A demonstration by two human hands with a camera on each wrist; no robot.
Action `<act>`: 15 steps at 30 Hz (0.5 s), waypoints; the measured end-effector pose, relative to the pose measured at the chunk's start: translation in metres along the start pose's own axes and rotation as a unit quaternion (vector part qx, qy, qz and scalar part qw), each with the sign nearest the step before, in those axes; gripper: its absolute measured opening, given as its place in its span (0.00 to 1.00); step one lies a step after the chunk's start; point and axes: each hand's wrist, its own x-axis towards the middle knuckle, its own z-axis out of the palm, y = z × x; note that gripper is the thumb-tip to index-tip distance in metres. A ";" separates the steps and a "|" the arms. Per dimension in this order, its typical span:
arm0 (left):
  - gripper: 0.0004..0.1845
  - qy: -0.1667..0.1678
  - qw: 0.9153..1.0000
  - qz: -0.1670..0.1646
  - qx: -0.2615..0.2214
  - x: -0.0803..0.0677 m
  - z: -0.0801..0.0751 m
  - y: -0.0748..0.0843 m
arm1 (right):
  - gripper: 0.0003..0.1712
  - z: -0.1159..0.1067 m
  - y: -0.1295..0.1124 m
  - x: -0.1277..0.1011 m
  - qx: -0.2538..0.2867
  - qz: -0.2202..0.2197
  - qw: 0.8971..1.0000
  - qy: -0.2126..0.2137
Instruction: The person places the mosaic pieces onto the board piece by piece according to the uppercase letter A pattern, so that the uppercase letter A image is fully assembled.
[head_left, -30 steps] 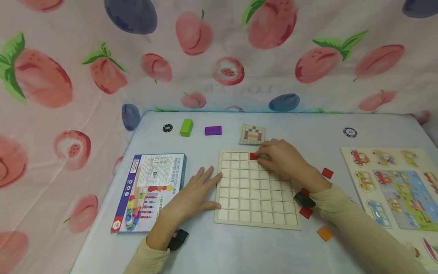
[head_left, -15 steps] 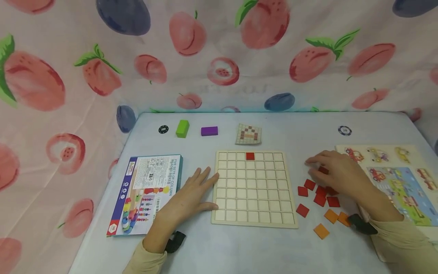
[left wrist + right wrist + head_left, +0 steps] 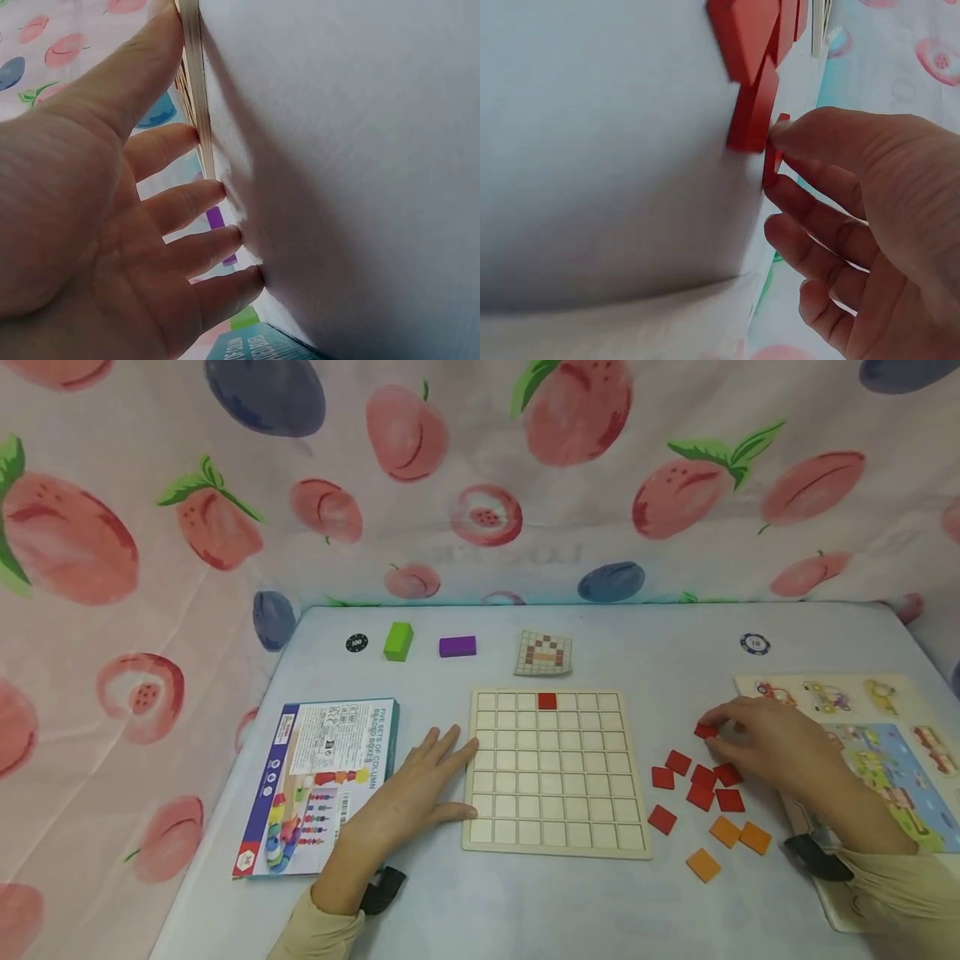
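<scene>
A wooden grid board (image 3: pixel 558 760) lies mid-table, with one red tile (image 3: pixel 547 701) in its top row. My left hand (image 3: pixel 412 789) rests on the table with fingers spread, thumb and index fingertip at the board's left edge. In the left wrist view the thumb (image 3: pixel 142 67) lies along that edge. Right of the board, my right hand (image 3: pixel 780 752) pinches a red square tile (image 3: pixel 705 730) between thumb and fingers. The right wrist view shows this tile (image 3: pixel 774 154) upright between the fingertips. Several red tiles (image 3: pixel 701 797) lie loose beside that hand, with orange tiles (image 3: pixel 724 832) nearer me.
A boxed toy set (image 3: pixel 322 785) lies left of the board. Behind it are a black chip (image 3: pixel 357 643), a green block (image 3: pixel 398 642), a purple block (image 3: pixel 457 647) and a pattern card (image 3: pixel 543 653). A picture puzzle board (image 3: pixel 907 710) and a white chip (image 3: pixel 755 644) are at right.
My right hand has left the red tile on the board's top row, moved right to the loose tiles and taken hold of another red one. The left hand stays at the board.
</scene>
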 end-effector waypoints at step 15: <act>0.49 0.004 1.000 0.008 -0.001 0.000 0.001 0.000 | 0.17 -0.005 -0.037 0.021 0.000 -0.044 0.998 0.052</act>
